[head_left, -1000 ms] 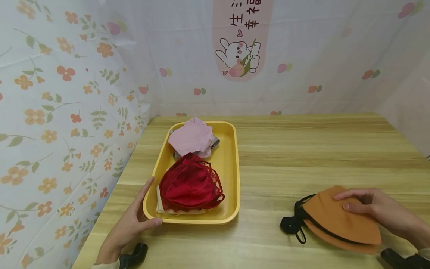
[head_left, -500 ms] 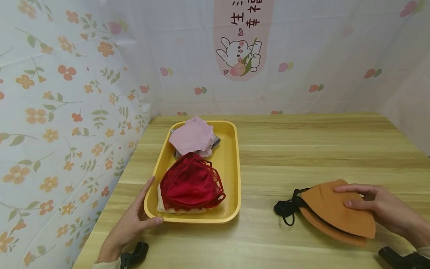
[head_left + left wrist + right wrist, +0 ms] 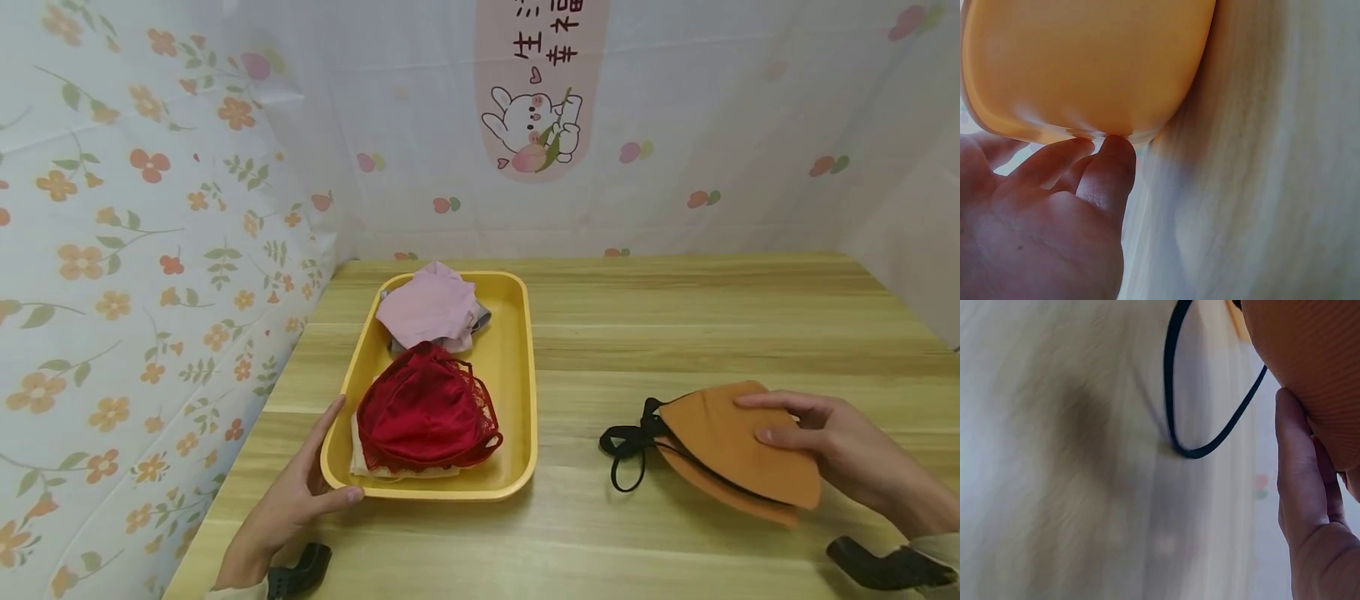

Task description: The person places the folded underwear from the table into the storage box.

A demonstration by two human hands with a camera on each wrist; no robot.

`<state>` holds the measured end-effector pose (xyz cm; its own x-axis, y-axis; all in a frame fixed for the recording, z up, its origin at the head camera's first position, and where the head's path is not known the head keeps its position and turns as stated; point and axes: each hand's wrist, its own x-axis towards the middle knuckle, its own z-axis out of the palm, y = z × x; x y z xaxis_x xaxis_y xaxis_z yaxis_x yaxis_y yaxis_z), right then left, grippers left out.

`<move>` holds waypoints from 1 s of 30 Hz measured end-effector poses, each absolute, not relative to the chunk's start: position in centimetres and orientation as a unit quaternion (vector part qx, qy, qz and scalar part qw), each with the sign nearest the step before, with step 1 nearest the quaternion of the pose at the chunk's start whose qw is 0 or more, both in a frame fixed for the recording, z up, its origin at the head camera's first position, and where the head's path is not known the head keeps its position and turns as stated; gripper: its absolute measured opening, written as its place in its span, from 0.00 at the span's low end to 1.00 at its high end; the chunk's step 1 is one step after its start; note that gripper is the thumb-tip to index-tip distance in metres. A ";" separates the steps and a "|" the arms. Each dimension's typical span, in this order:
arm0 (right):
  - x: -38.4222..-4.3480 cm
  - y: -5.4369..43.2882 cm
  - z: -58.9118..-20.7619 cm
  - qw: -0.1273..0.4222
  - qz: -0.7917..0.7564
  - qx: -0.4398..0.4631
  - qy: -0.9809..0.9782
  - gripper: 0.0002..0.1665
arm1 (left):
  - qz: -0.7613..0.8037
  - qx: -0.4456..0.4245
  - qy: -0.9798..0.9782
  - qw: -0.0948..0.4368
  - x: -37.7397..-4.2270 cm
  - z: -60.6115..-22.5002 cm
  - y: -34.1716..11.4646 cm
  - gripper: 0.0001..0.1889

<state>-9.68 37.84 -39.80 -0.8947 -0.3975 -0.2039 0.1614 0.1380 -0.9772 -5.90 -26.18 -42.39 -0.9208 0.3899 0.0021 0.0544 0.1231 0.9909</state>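
My right hand [image 3: 832, 454] pinches a folded orange bra [image 3: 738, 446] with black trim, thumb on top and the other fingers partly hidden. Black straps [image 3: 633, 442] dangle from its left end. In the right wrist view the ribbed orange cloth [image 3: 1310, 356] lies against the fingers, and a dark strap loop [image 3: 1194, 452] hangs over the table. My left hand [image 3: 288, 492] spans the near left corner of a yellow tray [image 3: 534, 400], fingers along the side and thumb at the front. From the left wrist, the fingertips [image 3: 1116, 150] touch the tray's outer wall [image 3: 1104, 69].
Inside the tray, a red lace-edged bra [image 3: 427, 408] lies over cream cloth [image 3: 362, 454] at the near end. Behind it is a pale pink folded garment [image 3: 427, 308] on grey cloth [image 3: 483, 317]. The wooden table [image 3: 675, 325] ends at a patterned curtain [image 3: 660, 108].
My right hand has carried the orange bra left and away from the table's front edge, its black straps swinging along. The left hand has stayed on the tray's corner.
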 end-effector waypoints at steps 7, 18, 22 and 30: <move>-10.5 35.8 -38.8 0.184 -0.664 -0.061 0.722 0.27 | 0.643 0.154 0.739 0.128 -5.9 -42.4 -26.2 0.56; -11.5 33.5 -37.6 0.184 -0.705 -0.088 0.679 0.27 | 0.644 0.164 0.736 0.129 -6.1 -42.5 -26.2 0.56; -11.8 32.9 -37.3 0.172 -0.701 -0.074 0.688 0.27 | 0.647 0.168 0.733 0.129 -6.1 -42.5 -26.2 0.56; -12.4 31.4 -36.3 0.160 -0.710 -0.048 0.684 0.27 | 0.647 0.163 0.734 0.128 -6.0 -42.6 -26.2 0.56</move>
